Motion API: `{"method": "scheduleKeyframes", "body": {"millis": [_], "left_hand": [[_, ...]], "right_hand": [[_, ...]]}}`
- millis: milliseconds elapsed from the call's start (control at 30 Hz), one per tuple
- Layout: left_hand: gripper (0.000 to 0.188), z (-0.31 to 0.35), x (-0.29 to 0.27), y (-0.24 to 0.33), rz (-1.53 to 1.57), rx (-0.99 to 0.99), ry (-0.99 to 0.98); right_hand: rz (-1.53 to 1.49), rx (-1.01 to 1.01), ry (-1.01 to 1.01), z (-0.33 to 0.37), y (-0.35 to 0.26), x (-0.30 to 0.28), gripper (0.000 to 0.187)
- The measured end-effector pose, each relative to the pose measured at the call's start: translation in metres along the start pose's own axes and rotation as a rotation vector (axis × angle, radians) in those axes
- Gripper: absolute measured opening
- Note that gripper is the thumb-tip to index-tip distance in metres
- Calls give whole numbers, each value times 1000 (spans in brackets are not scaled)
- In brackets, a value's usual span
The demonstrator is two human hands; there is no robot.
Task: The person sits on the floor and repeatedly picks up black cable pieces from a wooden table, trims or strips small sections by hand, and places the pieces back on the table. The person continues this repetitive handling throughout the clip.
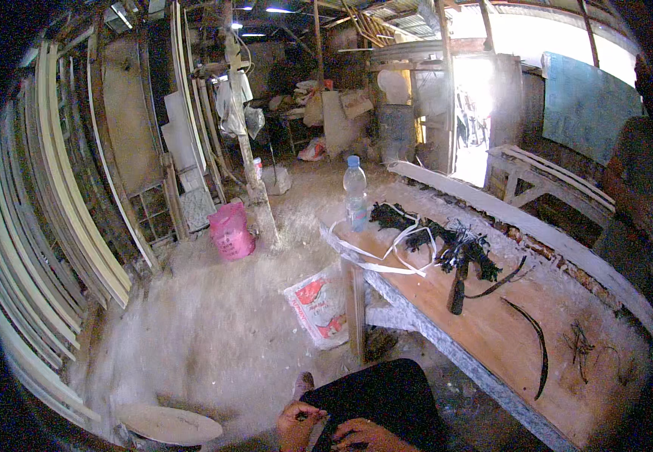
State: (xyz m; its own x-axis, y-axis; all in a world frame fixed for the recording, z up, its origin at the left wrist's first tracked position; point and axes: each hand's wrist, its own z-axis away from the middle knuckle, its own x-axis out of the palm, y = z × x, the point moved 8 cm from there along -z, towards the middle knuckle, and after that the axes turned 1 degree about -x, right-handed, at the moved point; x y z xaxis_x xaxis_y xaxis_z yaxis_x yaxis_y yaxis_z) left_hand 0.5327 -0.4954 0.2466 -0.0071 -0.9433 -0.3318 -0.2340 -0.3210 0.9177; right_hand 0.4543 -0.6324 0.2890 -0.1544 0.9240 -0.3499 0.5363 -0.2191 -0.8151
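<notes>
Low at the bottom edge, my left hand (298,426) is closed, its fingers pinched around something small and dark. My right hand (368,435) lies just beside it over the dark cloth on my lap, fingers curled onto something dark that blends into the cloth. To the right stands a wooden workbench (432,315). On it lie a heap of black shredded strips (468,252), a short dark stub (456,295), a looped white strap (378,267), a curved black strip (541,343) and a tangle of thin dark strands (581,348). A clear water bottle (355,197) stands at its far corner.
A red-and-white printed sack (319,309) lies on the floor by the bench leg. Farther off sit a pink bag (231,232) and a wooden post (255,177). Long boards (85,218) lean along the left wall. At far right, a person (635,196) is in shadow.
</notes>
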Motion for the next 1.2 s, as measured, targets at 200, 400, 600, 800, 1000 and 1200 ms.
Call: {"method": "scheduleKeyframes", "body": {"millis": [200, 400, 600, 800, 1000, 1200], "left_hand": [[3, 13, 33, 24, 240, -92, -315], [12, 49, 82, 41, 644, -146, -742], [23, 48, 81, 64, 502, 44, -628], [20, 21, 46, 46, 344, 96, -301], [8, -4, 12, -5, 362, 27, -34], [2, 6, 7, 17, 223, 64, -62]], "right_hand": [[-492, 273, 49, 11, 16, -15, 13], [316, 340, 435, 29, 50, -72, 13], [649, 129, 788, 22, 20, -91, 20], [356, 148, 658, 14, 10, -86, 7], [70, 66, 75, 11, 7, -7, 8], [-74, 43, -86, 2, 8, 8, 9]]}}
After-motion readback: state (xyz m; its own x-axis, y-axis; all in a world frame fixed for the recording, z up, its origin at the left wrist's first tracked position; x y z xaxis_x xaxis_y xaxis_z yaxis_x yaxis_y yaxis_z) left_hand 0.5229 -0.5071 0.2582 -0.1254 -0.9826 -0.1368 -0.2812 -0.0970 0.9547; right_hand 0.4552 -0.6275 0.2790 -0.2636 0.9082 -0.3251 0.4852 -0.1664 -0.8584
